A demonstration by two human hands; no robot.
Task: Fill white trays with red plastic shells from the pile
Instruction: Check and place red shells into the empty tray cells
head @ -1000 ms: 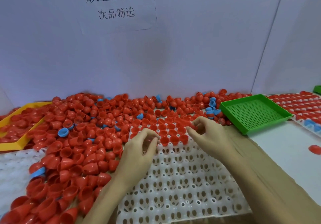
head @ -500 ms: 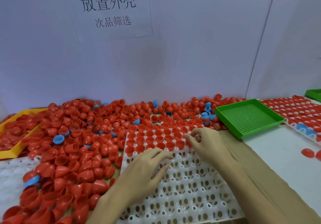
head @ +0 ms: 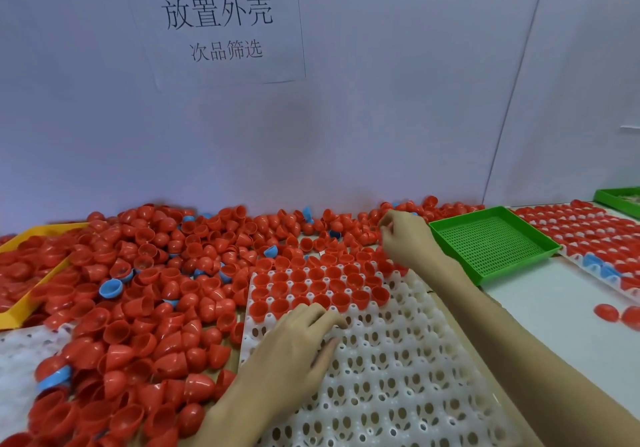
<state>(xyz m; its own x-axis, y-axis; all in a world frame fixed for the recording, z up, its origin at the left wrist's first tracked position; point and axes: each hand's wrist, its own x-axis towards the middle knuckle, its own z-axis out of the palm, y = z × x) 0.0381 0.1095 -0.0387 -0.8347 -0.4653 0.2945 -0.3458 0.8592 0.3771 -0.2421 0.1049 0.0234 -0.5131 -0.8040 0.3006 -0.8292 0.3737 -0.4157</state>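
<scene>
1. head view: the white tray (head: 398, 377) lies at the surface's near edge; only its far rows hold red shells (head: 313, 285), so most pockets are left to fill.
2. the pile (head: 145, 290) covers the surface's left and far side.
3. left hand (head: 294, 349) rests on the tray, fingers relaxed, holding nothing.
4. right hand (head: 405, 238) reaches the pile's far right, fingers curled; whether they grip a shell, cannot tell.

There is one view only, from a camera worn on the person's head. It looks forward and down across the bench (head: 540, 311) toward the pale wall (head: 381, 117) at its far edge, where a paper sign (head: 221, 27) hangs. The lens is wide-angle (straight edges bow near the borders). It sits close: both forearms enter from the bottom edge and the white tray (head: 398, 377) fills the near foreground.
</scene>
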